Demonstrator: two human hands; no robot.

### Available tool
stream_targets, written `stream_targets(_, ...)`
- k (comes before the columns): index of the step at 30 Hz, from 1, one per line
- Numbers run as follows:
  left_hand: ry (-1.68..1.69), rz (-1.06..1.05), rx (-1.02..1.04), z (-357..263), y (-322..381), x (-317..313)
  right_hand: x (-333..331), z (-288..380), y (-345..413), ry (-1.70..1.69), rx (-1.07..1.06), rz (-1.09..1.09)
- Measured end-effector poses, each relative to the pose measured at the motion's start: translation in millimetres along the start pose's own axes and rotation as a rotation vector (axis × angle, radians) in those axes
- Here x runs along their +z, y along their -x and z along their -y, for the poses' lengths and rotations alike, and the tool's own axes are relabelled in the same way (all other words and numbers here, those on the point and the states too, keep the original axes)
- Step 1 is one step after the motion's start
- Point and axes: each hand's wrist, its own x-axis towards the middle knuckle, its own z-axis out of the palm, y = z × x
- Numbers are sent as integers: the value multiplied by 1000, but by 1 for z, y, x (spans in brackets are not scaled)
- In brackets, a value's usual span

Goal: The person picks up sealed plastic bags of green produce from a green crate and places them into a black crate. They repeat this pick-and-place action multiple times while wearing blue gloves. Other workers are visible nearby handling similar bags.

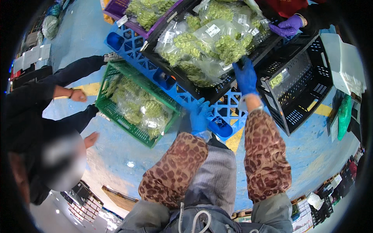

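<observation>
A black plastic crate (pixel 201 94) stands on a blue plastic pallet (pixel 233 102), full of clear plastic bags of green leafy vegetable (pixel 186 43) with labels. My right hand (pixel 247 76), in a blue glove, lies at the crate's near right side, its fingertips beside a bag; whether it grips anything is hidden. My left hand (pixel 200 115), also blue-gloved, is at the near corner of the same crate, fingers pointing up; its grip is unclear. To the left, a green crate (pixel 140 138) holds more bags of the same greens.
A nearly bare black crate (pixel 306 78) with one small bag stands at right. A purple crate (pixel 145 32) of bagged greens is at upper left. A co-worker's purple-gloved hand (pixel 287 26) touches the full crate's far side. Another person (pixel 38 116) stands left.
</observation>
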Motion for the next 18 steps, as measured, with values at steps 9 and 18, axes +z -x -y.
stream_targets(9, 36, 208, 94, 38, -25, 0, 20, -17, -116, 276, 143, 426)
stream_targets(18, -245, 103, 664, -11, -67, 49, 6, 7, -54, -645, 203, 479)
